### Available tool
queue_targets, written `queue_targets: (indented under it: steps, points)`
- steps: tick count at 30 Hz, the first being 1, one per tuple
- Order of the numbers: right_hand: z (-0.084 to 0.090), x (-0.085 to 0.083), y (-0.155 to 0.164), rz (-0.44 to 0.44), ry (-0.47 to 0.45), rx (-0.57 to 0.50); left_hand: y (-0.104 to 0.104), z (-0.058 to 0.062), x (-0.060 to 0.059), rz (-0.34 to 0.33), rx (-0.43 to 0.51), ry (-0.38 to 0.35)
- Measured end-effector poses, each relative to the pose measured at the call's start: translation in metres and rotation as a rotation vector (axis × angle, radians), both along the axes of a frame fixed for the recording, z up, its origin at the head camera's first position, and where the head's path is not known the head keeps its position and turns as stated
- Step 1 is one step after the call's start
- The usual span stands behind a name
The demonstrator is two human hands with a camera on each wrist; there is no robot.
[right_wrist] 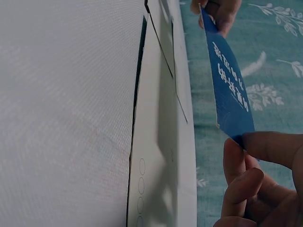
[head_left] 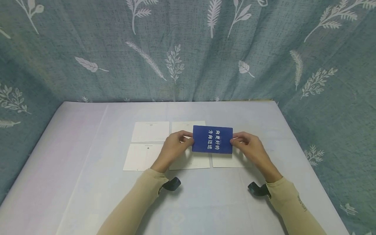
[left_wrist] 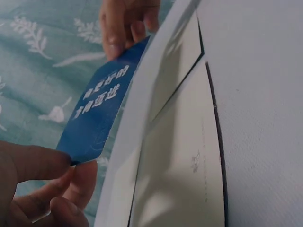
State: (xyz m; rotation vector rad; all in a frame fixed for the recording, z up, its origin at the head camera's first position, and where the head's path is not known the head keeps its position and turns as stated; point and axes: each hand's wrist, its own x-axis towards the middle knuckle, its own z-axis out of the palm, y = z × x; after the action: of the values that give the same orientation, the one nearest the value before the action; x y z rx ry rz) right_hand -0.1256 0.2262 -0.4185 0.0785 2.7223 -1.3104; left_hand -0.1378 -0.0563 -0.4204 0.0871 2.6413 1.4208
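Note:
A blue card [head_left: 201, 139] with white Chinese characters is held up over the white cards, its blue face toward the head camera. My left hand [head_left: 176, 146] pinches its left end between thumb and fingers. At the opposite end my right hand [head_left: 253, 148] pinches it the same way. The left wrist view shows the left thumb [left_wrist: 42, 163] on top of the card's edge. In the right wrist view the blue card [right_wrist: 229, 90] stands apart from the cards below. Beneath it several white cards lie in two rows, partly covered by the hands and the blue card.
At the left are an upper white card [head_left: 150, 131] and a lower white card [head_left: 141, 158]; another white card [head_left: 230, 161] lies at the right. A pale cloth covers the table [head_left: 205, 202]. Behind hangs a teal curtain [head_left: 194, 65] with white leaf prints.

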Motion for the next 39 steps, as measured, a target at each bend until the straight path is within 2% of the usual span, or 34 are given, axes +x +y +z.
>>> queue_targets:
  steps: [7, 12, 18, 26, 39]
  points:
    - [-0.0016, 0.0001, 0.0010, 0.029, 0.026, -0.035, -0.0019, -0.0015, 0.0010, -0.021, -0.026, 0.036]
    - [-0.0017, 0.0003, 0.0016, 0.038, 0.033, -0.029, -0.0032, -0.0022, 0.0017, -0.017, -0.028, 0.035]
    - [0.0001, 0.0022, 0.0004, 0.035, 0.024, -0.025, -0.0033, -0.0019, 0.0028, -0.022, 0.041, -0.006]
    - [-0.0007, 0.0027, 0.0015, 0.087, 0.026, -0.177, -0.0025, -0.0032, 0.0034, -0.012, 0.119, -0.046]
    - [0.0037, 0.0047, 0.0025, 0.135, 0.055, -0.229, -0.0031, -0.0038, 0.0050, -0.021, 0.261, -0.096]
